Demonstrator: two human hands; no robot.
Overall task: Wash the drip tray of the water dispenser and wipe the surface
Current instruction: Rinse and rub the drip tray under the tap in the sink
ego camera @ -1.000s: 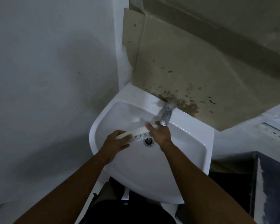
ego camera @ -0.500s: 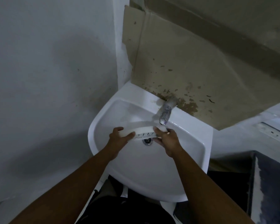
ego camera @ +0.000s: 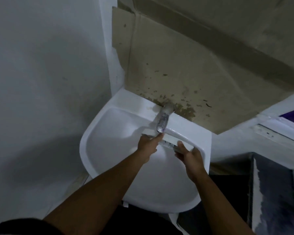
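Observation:
The white drip tray (ego camera: 171, 139) is held across the white sink (ego camera: 109, 133), just below the metal tap (ego camera: 163, 120). My left hand (ego camera: 148, 144) grips its left end, right under the tap's mouth. Its right end sits in my right hand (ego camera: 187, 154), near the sink's right rim. The tray slants down to the right, and its slotted face shows between my hands. The drain is hidden behind the tray and my hands. Whether water is running I cannot tell.
Stained cardboard (ego camera: 185, 68) leans on the wall behind the tap. A white wall (ego camera: 41, 82) stands close on the left. A white ledge (ego camera: 270, 133) and a dark surface (ego camera: 275, 192) lie to the right of the sink.
Both hands have moved the tray to the right and up toward the tap. My left hand has slid from the sink's middle to under the tap's mouth.

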